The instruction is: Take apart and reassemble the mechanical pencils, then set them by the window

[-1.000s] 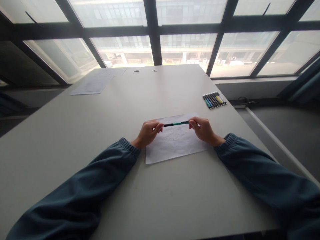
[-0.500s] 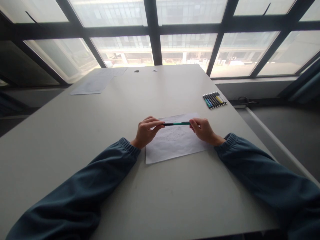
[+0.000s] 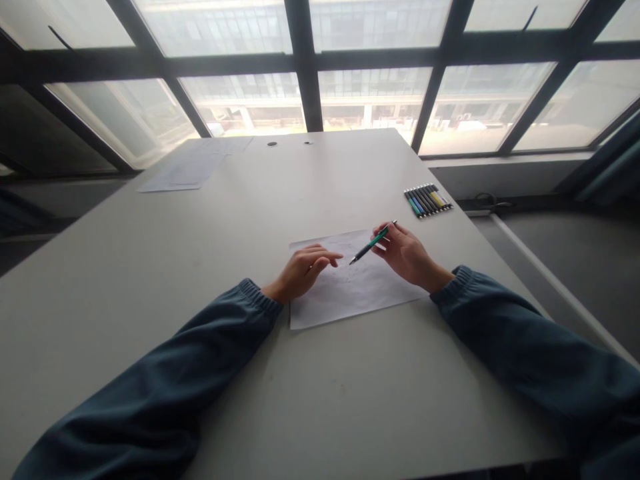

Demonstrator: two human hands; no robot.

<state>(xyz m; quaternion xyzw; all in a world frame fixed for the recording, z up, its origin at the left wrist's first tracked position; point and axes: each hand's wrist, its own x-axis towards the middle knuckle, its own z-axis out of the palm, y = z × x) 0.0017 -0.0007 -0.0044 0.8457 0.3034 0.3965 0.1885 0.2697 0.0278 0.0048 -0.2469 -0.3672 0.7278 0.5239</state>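
Observation:
A green and black pen [image 3: 371, 244] slants down to the left, its tip above the paper. My right hand [image 3: 407, 257] grips it near its upper end, over the right part of the sheet. My left hand [image 3: 304, 270] is over the left side of the paper, holding nothing, its fingers stretched out toward the pen tip but apart from it. Beneath both hands lies a white sheet of paper [image 3: 345, 303] with faint marks, partly covered by the hands.
A row of several pens [image 3: 428, 201] lies near the table's right edge, beyond my right hand. More papers [image 3: 180, 170] rest at the far left of the white table [image 3: 240, 220]. Two small round fittings [image 3: 272, 144] show near the far edge, with windows behind.
My left hand has let go of the pen and lowered toward the paper. In my right hand the pen has turned from level to slanting, tip down.

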